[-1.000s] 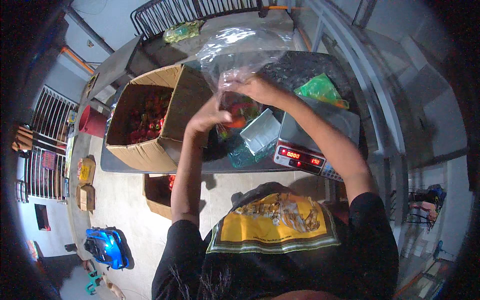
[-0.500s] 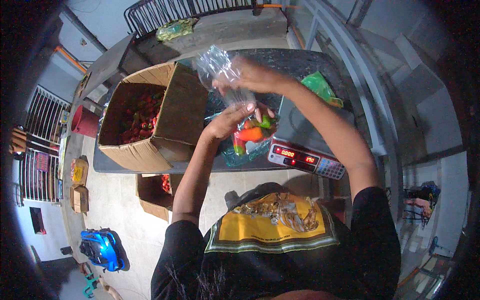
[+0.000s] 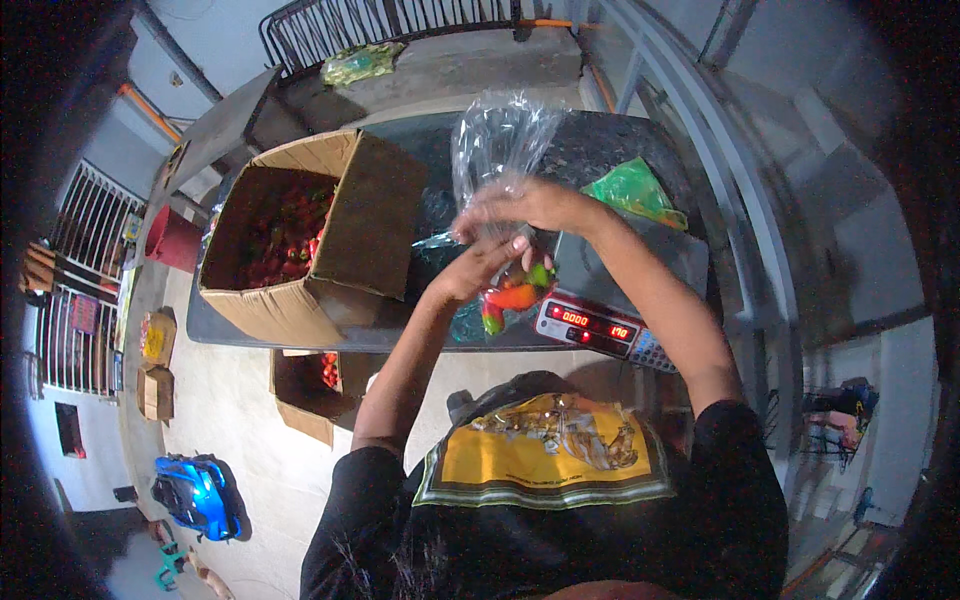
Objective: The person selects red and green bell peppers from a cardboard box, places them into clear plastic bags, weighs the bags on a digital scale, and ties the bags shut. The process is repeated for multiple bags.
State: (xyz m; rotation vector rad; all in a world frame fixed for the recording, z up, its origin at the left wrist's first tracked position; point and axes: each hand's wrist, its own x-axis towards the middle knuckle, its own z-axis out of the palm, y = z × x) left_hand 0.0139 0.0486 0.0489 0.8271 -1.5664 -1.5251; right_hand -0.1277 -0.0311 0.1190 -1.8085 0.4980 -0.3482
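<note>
My left hand (image 3: 480,265) grips a clear plastic bag (image 3: 500,130) by its narrowed middle, above a bunch of red, orange and green peppers (image 3: 515,295) in its bottom. Just above it, my right hand (image 3: 520,205) has its curled fingers on the bag's neck, and the loose top fans out toward the back. The bag is beside a digital scale (image 3: 640,260), whose red displays are lit. Left of my hands stands an open cardboard box (image 3: 365,230) of red and green peppers (image 3: 285,235). A green plastic bag (image 3: 635,190) lies behind the scale.
The dark table (image 3: 220,325) carries these things. Below it on the floor is a second box (image 3: 300,400) with red produce. A blue wheeled object (image 3: 195,495), a red bucket (image 3: 170,240) and small cartons stand at the left. A metal frame (image 3: 770,280) runs along the right.
The bag has bunched into a narrow neck. My left hand moved right and closer round it; my right hand has come down slightly, and the bag's top now stands farther right.
</note>
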